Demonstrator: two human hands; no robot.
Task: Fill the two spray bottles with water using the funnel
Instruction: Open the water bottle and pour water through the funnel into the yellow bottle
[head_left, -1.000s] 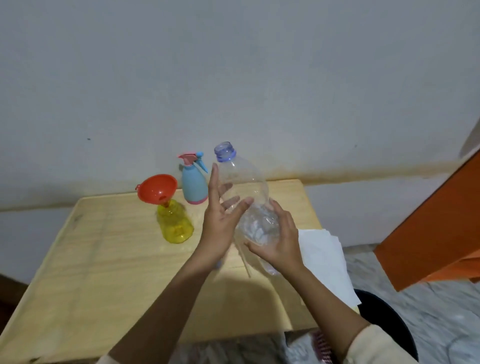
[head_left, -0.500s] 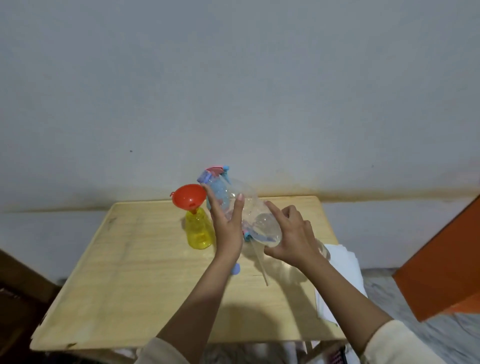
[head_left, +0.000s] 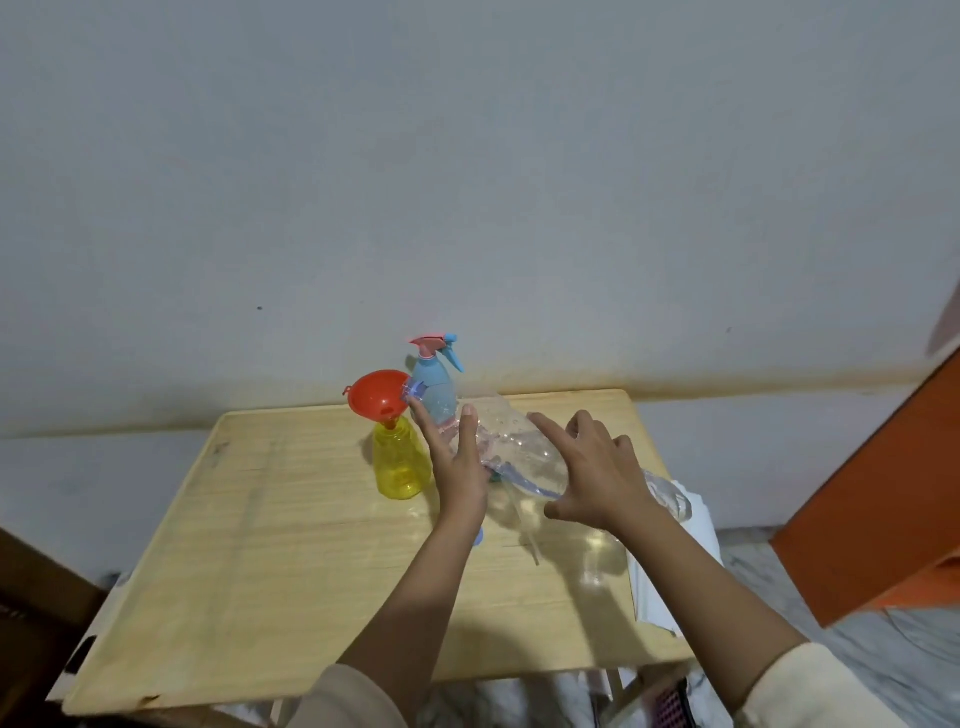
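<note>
1. Table (head_left: 249, 561): a light wooden top set against a pale wall (head_left: 467, 182); all task items sit toward its far edge.
2. Yellow spray bottle (head_left: 399, 462): stands upright on the table with no spray head fitted. The red funnel (head_left: 378, 394) sits in its neck, tilted slightly.
3. Blue spray bottle (head_left: 435, 387): stands upright just behind and to the right of the yellow one, near the wall, with its pink and blue trigger head on.
4. Clear plastic bottle (head_left: 519, 447): held tipped nearly on its side above the table, its uncapped neck at the funnel's rim and its base toward the right edge of the table.
5. Left hand (head_left: 460, 467): fingers extended and wrapped along the neck end of the clear bottle, supporting it.
6. Right hand (head_left: 597, 475): laid over the middle of the clear bottle with fingers spread and loose; whether it grips firmly cannot be told.
7. White cloth (head_left: 696, 540): lies at the right edge of the table, beneath the base of the clear bottle.
8. Orange panel (head_left: 883, 493): stands to the right, apart from the table.
</note>
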